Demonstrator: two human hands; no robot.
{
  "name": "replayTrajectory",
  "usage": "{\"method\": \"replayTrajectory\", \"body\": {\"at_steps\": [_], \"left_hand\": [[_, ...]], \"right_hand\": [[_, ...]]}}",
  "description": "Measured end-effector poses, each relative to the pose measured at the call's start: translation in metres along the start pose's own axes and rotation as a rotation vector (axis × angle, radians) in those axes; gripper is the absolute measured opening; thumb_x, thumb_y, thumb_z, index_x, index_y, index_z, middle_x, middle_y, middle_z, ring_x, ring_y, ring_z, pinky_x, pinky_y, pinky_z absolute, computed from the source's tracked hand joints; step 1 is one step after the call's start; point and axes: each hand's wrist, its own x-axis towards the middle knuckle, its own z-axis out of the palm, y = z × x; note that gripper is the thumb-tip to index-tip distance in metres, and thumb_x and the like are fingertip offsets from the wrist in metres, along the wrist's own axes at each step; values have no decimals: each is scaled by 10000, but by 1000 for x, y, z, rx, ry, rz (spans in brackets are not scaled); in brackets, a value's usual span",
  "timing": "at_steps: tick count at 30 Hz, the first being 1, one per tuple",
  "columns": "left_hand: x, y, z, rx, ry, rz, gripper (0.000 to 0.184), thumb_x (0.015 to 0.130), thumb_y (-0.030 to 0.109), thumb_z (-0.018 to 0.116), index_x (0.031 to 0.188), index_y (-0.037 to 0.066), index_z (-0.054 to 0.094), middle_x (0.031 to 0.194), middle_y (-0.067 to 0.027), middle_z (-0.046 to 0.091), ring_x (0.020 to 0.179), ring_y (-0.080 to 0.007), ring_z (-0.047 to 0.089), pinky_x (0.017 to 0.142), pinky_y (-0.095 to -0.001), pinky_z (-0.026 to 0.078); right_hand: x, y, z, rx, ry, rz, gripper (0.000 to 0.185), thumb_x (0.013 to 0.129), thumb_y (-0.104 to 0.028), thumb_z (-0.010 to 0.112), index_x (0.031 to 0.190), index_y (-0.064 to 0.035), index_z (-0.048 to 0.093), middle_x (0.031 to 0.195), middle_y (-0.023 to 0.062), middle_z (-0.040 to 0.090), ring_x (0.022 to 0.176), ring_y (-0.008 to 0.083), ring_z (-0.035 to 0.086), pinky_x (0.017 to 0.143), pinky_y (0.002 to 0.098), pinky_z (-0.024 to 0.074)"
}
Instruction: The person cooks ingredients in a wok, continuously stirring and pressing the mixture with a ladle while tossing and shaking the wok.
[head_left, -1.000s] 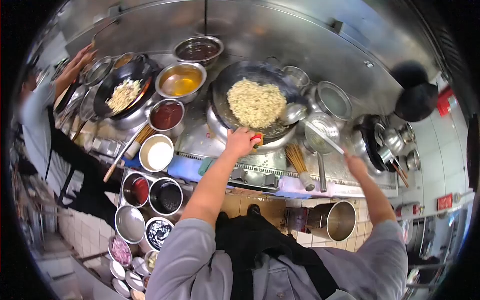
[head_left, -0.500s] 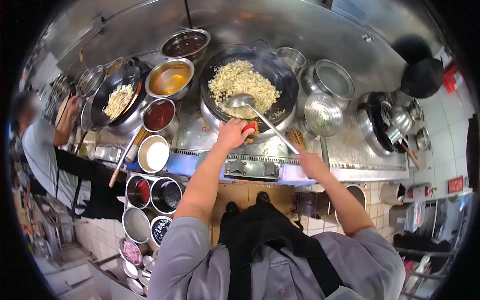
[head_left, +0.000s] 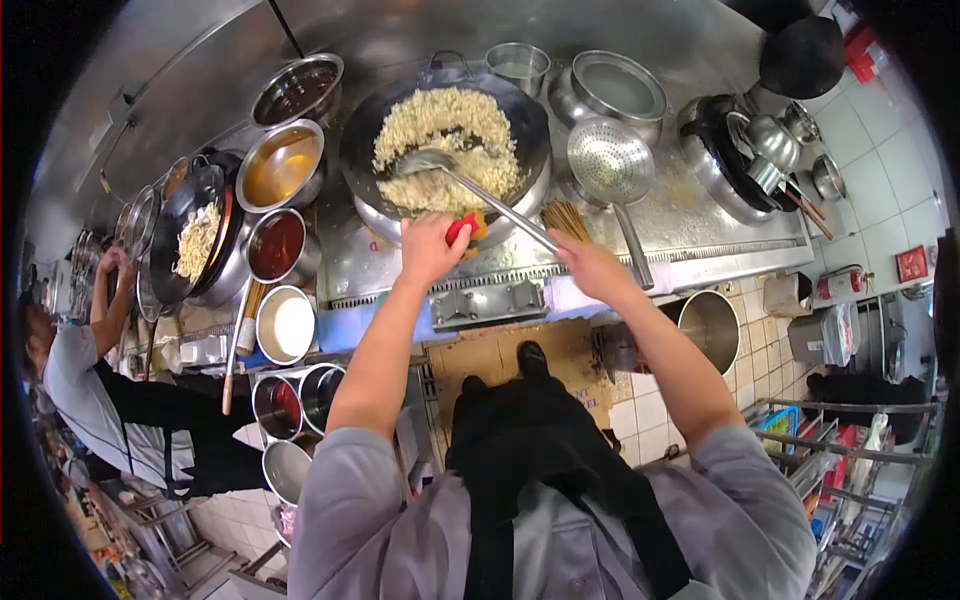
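Observation:
My right hand is wrapped round the long handle of a metal ladle. The ladle's bowl dips into pale yellow, finely cut food in a large black wok. A dark patch of wok shows through the middle of the food. At the wok's near rim, my left hand is closed on a red and yellow cloth; the rim under it is hidden. Beside my right hand lie a bamboo brush and a perforated strainer.
Bowls of amber liquid and dark liquid stand left of the wok, with a pot of red sauce nearer. A co-worker stands at a second wok holding noodles. Pots stand on the right.
The ladle's bowl has swept through the food, which is now parted round a dark patch. Both hands keep their holds. My view has turned, and the co-worker's hands have come together.

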Motion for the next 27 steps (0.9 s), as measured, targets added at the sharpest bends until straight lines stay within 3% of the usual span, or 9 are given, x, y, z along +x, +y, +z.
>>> {"method": "replayTrajectory", "body": {"at_steps": [3, 6, 9, 11, 14, 16, 19, 23, 27], "left_hand": [[2, -2, 14, -27, -23, 87, 392, 905, 466, 520, 875, 106, 673, 856, -109, 667, 878, -300, 619, 794, -464, 367], [6, 30, 22, 5, -183, -137, 440, 960, 470, 449, 885, 105, 683, 889, -135, 681, 893, -304, 632, 814, -518, 366], [-17, 103, -64, -85, -87, 10, 382, 923, 405, 576, 716, 87, 621, 587, -118, 607, 582, -342, 593, 685, -437, 405], [-22, 123, -108, -124, -13, 109, 349, 898, 383, 622, 697, 98, 614, 572, -114, 602, 547, -316, 586, 663, -410, 405], [1, 109, -91, -163, 164, 179, 337, 880, 375, 647, 683, 105, 605, 558, -103, 594, 513, -305, 566, 642, -401, 398], [-2, 78, -27, -80, 120, 107, 339, 888, 390, 627, 696, 111, 614, 608, -108, 616, 564, -299, 584, 672, -423, 386], [-46, 74, 35, -20, 47, 6, 341, 904, 412, 594, 726, 125, 638, 655, -108, 637, 609, -288, 603, 700, -435, 376], [-80, 97, 0, -100, -84, 122, 365, 912, 454, 570, 767, 145, 698, 609, -90, 632, 570, -276, 602, 703, -420, 368], [-7, 67, -15, -47, -85, 6, 351, 926, 442, 552, 794, 159, 713, 662, -91, 671, 624, -284, 644, 736, -440, 393]], "right_hand": [[-58, -28, -50, -7, -21, 9, 569, 944, -200, 531, 1473, -148, 328, 911, 261, 656, 843, 444, 632, 749, 522, 487], [-116, -66, -132, -66, -225, 112, 693, 899, -148, 552, 1517, -171, 239, 895, 250, 661, 822, 433, 637, 738, 502, 495], [-159, -89, -236, -153, -381, 136, 688, 823, -108, 655, 1459, -227, 422, 761, 189, 631, 697, 334, 630, 655, 405, 483], [-153, -92, -252, -207, -412, 82, 655, 820, -114, 658, 1434, -231, 461, 727, 169, 621, 661, 314, 621, 637, 393, 477], [-107, -73, -219, -194, -368, -72, 610, 830, -135, 651, 1411, -236, 495, 683, 151, 606, 608, 295, 606, 617, 384, 467], [-57, -74, -171, -180, -284, -114, 562, 858, -137, 600, 1400, -243, 493, 828, 214, 651, 726, 387, 631, 700, 425, 500], [-4, -66, -95, -223, -48, -150, 532, 863, -114, 591, 1384, -174, 504, 829, 237, 647, 755, 434, 620, 737, 482, 497], [-8, -91, -101, -168, -10, -86, 488, 889, -125, 577, 1373, -149, 514, 862, 249, 661, 842, 420, 646, 775, 492, 509], [-49, -95, -117, -113, -142, -43, 524, 902, -140, 571, 1411, -176, 455, 908, 243, 667, 849, 426, 645, 777, 497, 505]]}}
